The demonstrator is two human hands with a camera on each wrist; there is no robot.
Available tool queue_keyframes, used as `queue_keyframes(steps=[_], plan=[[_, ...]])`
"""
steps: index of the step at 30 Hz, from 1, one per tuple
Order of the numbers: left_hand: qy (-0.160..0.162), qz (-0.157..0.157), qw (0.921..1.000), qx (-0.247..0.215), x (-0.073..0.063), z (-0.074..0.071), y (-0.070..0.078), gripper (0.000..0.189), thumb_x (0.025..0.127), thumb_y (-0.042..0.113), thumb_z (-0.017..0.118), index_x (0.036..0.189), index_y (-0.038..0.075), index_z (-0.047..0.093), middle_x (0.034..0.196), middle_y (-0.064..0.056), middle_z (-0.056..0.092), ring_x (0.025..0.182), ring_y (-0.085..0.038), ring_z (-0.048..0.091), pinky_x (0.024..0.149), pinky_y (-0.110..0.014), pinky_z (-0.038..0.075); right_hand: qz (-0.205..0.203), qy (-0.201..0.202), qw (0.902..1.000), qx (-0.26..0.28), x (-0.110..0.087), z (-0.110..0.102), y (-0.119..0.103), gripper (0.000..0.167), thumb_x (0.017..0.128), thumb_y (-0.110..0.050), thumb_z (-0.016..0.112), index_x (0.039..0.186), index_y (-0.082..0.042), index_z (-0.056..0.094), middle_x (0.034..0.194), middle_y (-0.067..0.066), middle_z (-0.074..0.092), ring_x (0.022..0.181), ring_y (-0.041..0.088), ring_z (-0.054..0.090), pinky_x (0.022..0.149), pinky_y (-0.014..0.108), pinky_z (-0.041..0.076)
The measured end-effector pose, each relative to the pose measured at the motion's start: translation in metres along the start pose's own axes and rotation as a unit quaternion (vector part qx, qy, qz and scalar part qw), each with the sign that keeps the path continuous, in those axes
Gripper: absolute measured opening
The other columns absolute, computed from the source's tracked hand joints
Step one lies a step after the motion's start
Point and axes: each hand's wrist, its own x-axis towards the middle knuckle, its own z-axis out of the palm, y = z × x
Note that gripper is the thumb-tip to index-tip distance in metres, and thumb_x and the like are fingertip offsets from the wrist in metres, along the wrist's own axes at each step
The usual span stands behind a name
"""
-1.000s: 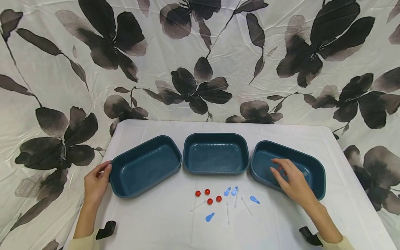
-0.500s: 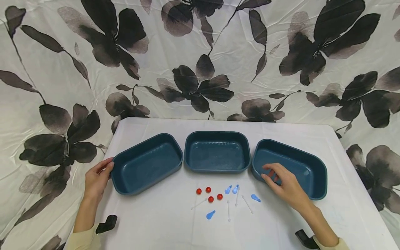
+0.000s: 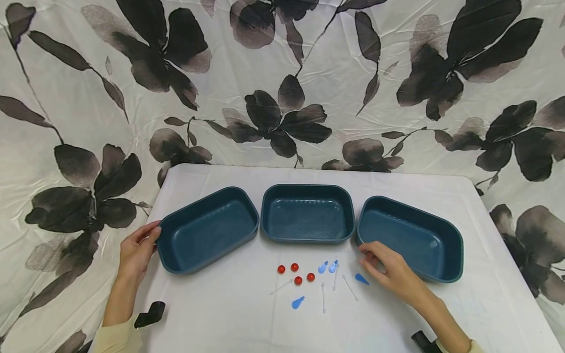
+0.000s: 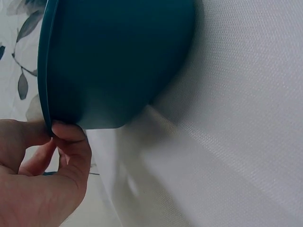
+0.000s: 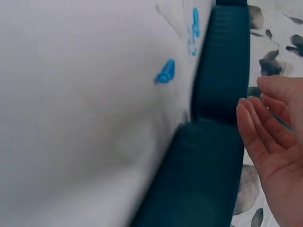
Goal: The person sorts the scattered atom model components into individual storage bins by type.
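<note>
At the left end of the left teal tray point(image 3: 207, 233), my left hand point(image 3: 134, 255) pinches the rim between thumb and fingers. The left wrist view shows this hand point(image 4: 52, 175) with the tray's rim point(image 4: 43, 80) between its fingertips. My right hand point(image 3: 390, 269) is over the front-left edge of the right teal tray point(image 3: 412, 235), its fingers loosely bent and holding nothing. Nearest to it on the table is a blue bulb-shaped piece point(image 3: 362, 279). In the right wrist view, the thumb and fingers of the right hand point(image 5: 279, 137) stand apart, with that blue piece point(image 5: 166, 72) beyond them.
A middle teal tray point(image 3: 307, 215) stands between the other two. In front lie several red balls point(image 3: 298, 280), more blue bulb-shaped pieces point(image 3: 297, 302) and several thin clear sticks point(image 3: 323, 297). A white cloth point(image 3: 212, 318) covers the table; a floral sheet point(image 3: 282, 73) hangs behind.
My right hand has come from over the right tray's inside toward its front-left edge, nearer the small pieces. The left hand keeps its hold on the left tray's rim.
</note>
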Motion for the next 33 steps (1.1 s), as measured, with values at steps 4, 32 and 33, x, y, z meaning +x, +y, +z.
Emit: queue_keyframes(steps=[4,32,33], plan=[[-0.002,-0.001,1.0,-0.003,0.0,-0.001,0.0,0.048,0.106,0.028,0.059,0.147,0.004,0.054,0.105,0.012,0.056,0.086,0.002,0.057,0.07,-0.011,0.051,-0.004,-0.017,0.9998,0.013,-0.002,0.007,-0.001,0.035,0.08,0.01,0.08,0.11,-0.004,0.069,0.099,0.001,0.067,0.08,0.006,0.059,0.073,0.015,0.05],[-0.003,-0.017,0.9986,-0.05,-0.001,-0.001,0.002,0.044,0.105,0.025,0.061,0.144,0.005,0.057,0.104,0.011,0.057,0.085,0.0,0.058,0.07,-0.011,0.051,0.005,-0.125,0.9917,-0.03,-0.019,0.018,0.003,0.034,0.079,0.011,0.081,0.106,-0.006,0.071,0.102,0.002,0.066,0.088,0.014,0.064,0.077,0.028,0.057],[-0.003,-0.017,0.9985,-0.052,-0.001,-0.001,0.002,0.044,0.105,0.024,0.061,0.144,0.005,0.057,0.104,0.011,0.057,0.085,0.0,0.058,0.07,-0.011,0.051,0.007,-0.127,0.9916,-0.024,-0.019,0.018,0.003,0.034,0.078,0.012,0.08,0.106,-0.005,0.071,0.102,0.002,0.066,0.086,0.015,0.064,0.076,0.027,0.057]])
